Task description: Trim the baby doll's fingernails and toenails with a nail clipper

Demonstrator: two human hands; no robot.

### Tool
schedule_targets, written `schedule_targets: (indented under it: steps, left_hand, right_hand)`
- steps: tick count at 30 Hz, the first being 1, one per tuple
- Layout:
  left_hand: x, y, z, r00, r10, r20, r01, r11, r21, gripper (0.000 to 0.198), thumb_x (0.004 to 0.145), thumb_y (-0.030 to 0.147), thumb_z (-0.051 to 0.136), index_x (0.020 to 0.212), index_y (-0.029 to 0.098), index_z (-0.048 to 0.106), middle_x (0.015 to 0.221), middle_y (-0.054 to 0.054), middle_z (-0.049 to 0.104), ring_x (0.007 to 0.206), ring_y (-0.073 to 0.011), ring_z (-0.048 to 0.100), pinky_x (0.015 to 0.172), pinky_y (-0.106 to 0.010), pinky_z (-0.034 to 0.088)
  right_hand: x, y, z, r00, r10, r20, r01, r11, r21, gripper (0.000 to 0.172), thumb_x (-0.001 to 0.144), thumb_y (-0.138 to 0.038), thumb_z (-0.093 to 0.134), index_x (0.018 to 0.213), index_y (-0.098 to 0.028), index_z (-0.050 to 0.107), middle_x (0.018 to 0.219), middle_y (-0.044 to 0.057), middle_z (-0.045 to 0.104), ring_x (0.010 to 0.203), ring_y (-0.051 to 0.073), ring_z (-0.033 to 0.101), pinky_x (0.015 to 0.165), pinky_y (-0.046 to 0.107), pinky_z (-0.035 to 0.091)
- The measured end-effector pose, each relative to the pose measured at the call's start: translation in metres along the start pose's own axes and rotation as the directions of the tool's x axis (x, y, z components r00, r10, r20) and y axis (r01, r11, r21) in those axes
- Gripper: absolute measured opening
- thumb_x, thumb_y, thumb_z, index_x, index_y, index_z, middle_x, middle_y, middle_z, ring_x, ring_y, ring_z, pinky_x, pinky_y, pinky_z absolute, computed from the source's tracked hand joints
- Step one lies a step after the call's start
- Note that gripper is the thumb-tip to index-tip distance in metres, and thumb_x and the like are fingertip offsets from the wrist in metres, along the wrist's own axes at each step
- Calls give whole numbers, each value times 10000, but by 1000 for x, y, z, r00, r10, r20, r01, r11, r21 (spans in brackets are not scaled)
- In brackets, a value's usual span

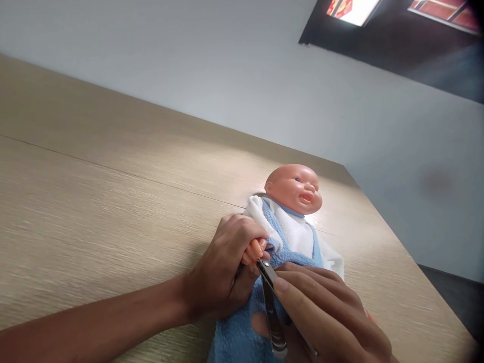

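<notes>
A baby doll [293,189] in a blue and white fleece outfit [298,237] lies on its back on the table, its head toward the far side. My left hand [227,262] is closed around the doll's small orange-pink hand [255,249], whose fingers poke out of the grip. In my right hand [328,307] is a metal nail clipper [269,275], pinched between thumb and fingers. The clipper's jaw end touches or nearly touches the doll's fingertips. Its lever hangs downward over the blue cloth. My right hand covers part of the doll's body.
The light wood-grain table [113,212] has a thin seam across it. Its right edge slopes down to the lower right, with dark floor beyond. A pale wall [189,65] stands behind, with a dark-framed window [351,12] at the upper right.
</notes>
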State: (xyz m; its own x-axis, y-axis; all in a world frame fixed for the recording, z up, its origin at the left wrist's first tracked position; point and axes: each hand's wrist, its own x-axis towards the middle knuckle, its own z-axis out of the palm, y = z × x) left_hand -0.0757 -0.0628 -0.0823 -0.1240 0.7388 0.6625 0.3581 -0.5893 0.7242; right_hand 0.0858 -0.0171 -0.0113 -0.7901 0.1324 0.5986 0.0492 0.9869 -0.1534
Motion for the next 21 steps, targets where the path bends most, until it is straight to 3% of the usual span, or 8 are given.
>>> schedule_targets:
  steps: [7, 11, 14, 18, 21]
  left_hand:
    - [0, -2, 1, 1000, -3, -19, 3, 1000, -3, 181, 954, 179, 478, 1123, 215, 533, 940, -60, 629, 897, -209, 575, 805, -374, 507]
    - [1, -2, 1, 1000, 10, -23, -10, 1000, 1, 174, 944, 168, 493, 1106, 216, 534, 915, -49, 616, 879, -204, 564, 818, -380, 492]
    - [1, -2, 0, 1000, 21, -24, -21, 1000, -3, 176, 937, 151, 497, 1098, 216, 530, 921, -45, 619, 895, -204, 563, 844, -386, 480]
    - [1, -3, 0, 1000, 2, -20, -2, 1000, -8, 199, 918, 118, 498, 1091, 211, 529, 933, -46, 623, 904, -204, 565, 863, -391, 467]
    - [2, -2, -1, 1000, 1, -20, -1, 1000, -12, 188, 924, 125, 498, 1090, 207, 530, 921, -43, 613, 885, -196, 559, 852, -380, 466]
  right_hand:
    - [28, -8, -8, 999, -6, 32, 10, 992, -128, 270, 929, -39, 448, 741, -202, 552, 510, -52, 563, 432, 102, 552, 479, 236, 538]
    - [20, -6, -7, 982, 83, 172, -83, 997, -8, 310, 916, -31, 442, 685, -207, 552, 548, -46, 557, 469, 96, 539, 468, 236, 503]
    - [9, -6, -5, 954, 142, 265, -144, 990, -11, 280, 946, -75, 446, 734, -198, 581, 611, -27, 578, 537, 112, 539, 510, 258, 495]
    - [5, -9, -4, 943, 189, 275, -199, 980, 6, 210, 964, -110, 476, 794, -196, 565, 663, -22, 580, 579, 118, 546, 539, 267, 490]
    - [8, -8, -2, 960, 170, 221, -184, 982, 42, 274, 948, -49, 457, 740, -215, 524, 613, -45, 547, 527, 102, 542, 505, 251, 481]
